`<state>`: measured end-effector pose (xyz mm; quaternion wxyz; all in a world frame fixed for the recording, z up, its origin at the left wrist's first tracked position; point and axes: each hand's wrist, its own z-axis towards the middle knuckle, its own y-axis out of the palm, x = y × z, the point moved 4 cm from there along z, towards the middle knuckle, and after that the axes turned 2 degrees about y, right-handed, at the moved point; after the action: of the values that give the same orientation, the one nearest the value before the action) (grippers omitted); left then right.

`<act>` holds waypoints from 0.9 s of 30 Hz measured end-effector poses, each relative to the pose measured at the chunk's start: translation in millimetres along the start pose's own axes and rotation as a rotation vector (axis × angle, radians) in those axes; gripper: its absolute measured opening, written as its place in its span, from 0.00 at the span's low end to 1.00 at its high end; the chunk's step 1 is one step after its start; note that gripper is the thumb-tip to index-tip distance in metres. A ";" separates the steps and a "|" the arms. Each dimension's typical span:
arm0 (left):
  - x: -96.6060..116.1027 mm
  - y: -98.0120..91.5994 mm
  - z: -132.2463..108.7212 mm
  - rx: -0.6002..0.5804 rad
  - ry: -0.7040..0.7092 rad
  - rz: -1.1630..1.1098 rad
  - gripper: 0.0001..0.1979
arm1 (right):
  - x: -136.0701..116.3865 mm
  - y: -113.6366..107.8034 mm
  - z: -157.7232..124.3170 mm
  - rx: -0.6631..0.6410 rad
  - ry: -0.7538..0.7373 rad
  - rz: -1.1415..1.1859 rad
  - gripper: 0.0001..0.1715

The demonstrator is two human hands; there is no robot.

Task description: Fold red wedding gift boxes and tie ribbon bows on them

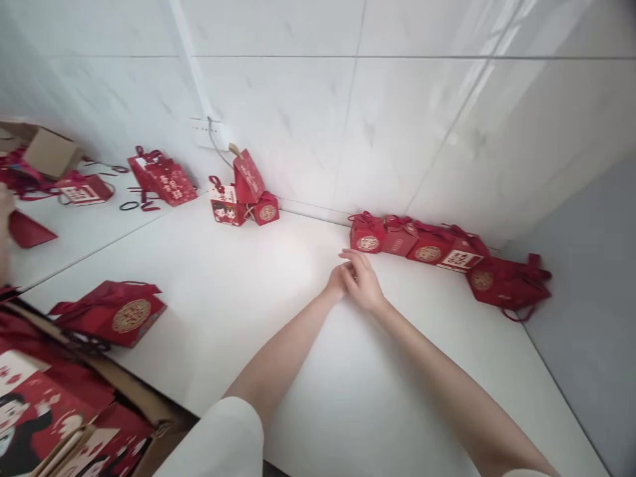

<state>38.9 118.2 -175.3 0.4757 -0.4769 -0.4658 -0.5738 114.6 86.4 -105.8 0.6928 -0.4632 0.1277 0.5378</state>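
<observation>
Both arms reach forward over the white table [308, 384], and the hands meet near its middle. My left hand [338, 279] is mostly covered by the right, so its fingers are hidden. My right hand [365, 281] rests against it with fingers stretched out and slightly bent, and no object shows in it. Just beyond the hands stands a row of red gift boxes with ribbon bows, the nearest being a red box with a gold round emblem [368, 240]. A larger red box [507, 281] sits at the row's right end.
Small red boxes [267, 209] and a red bag [171, 182] stand along the tiled wall. A red box [126, 315] lies at the left, beside a carton [161, 417] of printed red packaging. Another person's hand [4, 205] shows at the left edge. A grey panel [586, 285] bounds the right.
</observation>
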 end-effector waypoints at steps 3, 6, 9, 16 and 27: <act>1.8 -1.5 3.2 -0.022 0.023 0.032 0.14 | 71.3 -30.6 -4.7 0.149 0.022 -0.266 0.20; 4.2 -4.0 1.9 -0.042 0.023 0.091 0.17 | 107.3 -41.0 -4.3 0.231 0.118 -0.371 0.27; 6.0 -2.5 -1.3 -0.079 0.031 0.169 0.16 | 121.1 -34.5 0.9 0.146 0.248 -0.380 0.36; 11.7 -6.6 2.2 0.023 0.138 0.382 0.11 | 143.2 -39.4 -4.8 0.333 0.445 -0.129 0.36; 66.1 -205.8 35.5 0.942 0.043 0.789 0.27 | 160.3 -51.7 -17.3 0.326 0.568 0.240 0.20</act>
<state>-167.3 169.9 -122.5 0.8212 -0.3400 -0.4480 -0.0967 227.2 173.7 -197.3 0.6263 -0.4592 0.4533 0.4375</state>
